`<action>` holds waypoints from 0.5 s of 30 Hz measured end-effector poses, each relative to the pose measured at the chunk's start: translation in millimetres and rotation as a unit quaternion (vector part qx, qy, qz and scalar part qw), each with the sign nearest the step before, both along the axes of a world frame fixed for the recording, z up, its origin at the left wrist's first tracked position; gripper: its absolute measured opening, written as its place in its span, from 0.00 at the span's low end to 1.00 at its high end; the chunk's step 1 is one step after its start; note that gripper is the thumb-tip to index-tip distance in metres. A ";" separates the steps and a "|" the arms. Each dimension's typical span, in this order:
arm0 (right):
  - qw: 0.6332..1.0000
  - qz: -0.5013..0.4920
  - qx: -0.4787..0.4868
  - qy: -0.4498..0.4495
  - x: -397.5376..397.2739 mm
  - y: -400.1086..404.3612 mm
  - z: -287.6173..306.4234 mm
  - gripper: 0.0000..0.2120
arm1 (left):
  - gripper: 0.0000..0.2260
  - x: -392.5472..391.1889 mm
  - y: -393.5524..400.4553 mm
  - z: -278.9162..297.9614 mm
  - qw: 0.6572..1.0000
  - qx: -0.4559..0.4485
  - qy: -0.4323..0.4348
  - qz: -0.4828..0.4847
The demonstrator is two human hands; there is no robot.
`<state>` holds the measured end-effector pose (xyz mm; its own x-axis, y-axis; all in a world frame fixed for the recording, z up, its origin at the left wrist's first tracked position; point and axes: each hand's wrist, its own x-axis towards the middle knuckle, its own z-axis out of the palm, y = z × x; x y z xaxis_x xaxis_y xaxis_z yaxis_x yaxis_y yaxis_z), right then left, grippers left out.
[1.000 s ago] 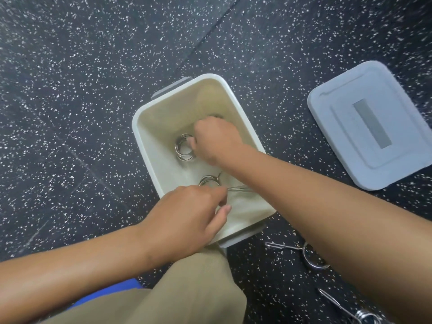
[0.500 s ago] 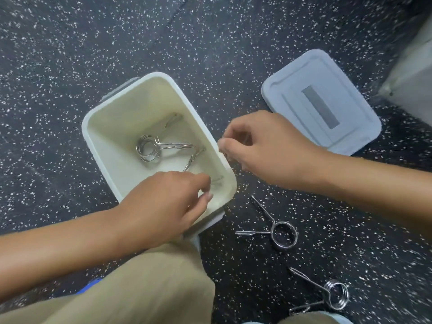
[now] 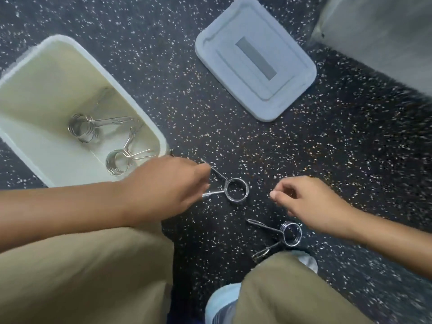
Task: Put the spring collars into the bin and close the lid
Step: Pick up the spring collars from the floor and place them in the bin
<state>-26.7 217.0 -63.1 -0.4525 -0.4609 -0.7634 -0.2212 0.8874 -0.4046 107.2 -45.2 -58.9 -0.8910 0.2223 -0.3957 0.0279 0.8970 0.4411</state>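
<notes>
Speckled black floor: left hand, grip narrow, reaches a spring collar mid-frame; right hand curled, empty. White bin upper left holds two collars; grey lid lies upper centre.

A gym, by the look of it: black speckled rubber floor, barbell spring collars lying on it.

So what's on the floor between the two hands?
One spring collar, its handles by the left hand and its ring toward the right hand, seen in the head view.
</notes>
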 end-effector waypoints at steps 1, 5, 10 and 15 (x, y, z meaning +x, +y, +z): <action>1.000 -0.012 0.011 0.003 3.9 16.4 -4.8 0.12 | 0.13 -3.8 8.1 -6.4 1.000 -0.011 -0.014 -0.018; 0.998 -0.038 0.053 0.026 21.2 60.4 -27.8 0.09 | 0.13 -16.1 30.9 -35.0 0.995 -0.061 -0.052 -0.058; 0.992 -0.046 0.107 0.041 47.3 81.7 -46.9 0.08 | 0.12 -24.4 54.8 -62.5 0.989 -0.077 -0.099 -0.082; 0.986 -0.007 0.157 0.055 63.7 85.7 -58.4 0.12 | 0.15 -23.1 67.0 -76.6 0.979 -0.104 -0.128 -0.117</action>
